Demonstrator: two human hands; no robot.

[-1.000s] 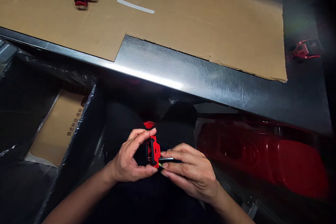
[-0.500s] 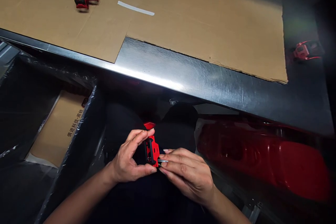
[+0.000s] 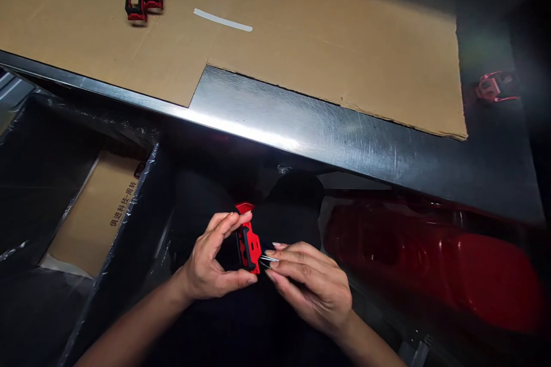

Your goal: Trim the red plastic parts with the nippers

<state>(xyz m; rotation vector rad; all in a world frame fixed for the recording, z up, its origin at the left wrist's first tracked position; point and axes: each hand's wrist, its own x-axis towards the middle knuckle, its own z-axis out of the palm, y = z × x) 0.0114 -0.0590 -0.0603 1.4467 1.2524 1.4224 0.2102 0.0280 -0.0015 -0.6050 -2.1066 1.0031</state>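
My left hand [image 3: 210, 261] grips a red and black plastic part [image 3: 253, 245] between the thumb below and the fingers above. A pointed red end of the part sticks up past my fingertips. In my right hand [image 3: 312, 284], a pair of metal tweezers [image 3: 269, 259] is pinched between the thumb and fingers. Their two thin prongs point left at the lower right edge of the part. Whether the tips touch it, I cannot tell. My right palm hides the rest of the tweezers.
Two similar red and black parts [image 3: 136, 7] stand on cardboard [image 3: 336, 63] covering a metal table [image 3: 275, 109]; another red part [image 3: 497, 87] lies at its right end. A plastic-lined bin [image 3: 99, 275] holding a cardboard piece [image 3: 92, 212] is at left. A red glossy object [image 3: 495, 275] lies at right.
The tweezers have drawn slightly right, away from the part, and their prongs show more apart. The left hand keeps its hold. The view has tilted slightly.
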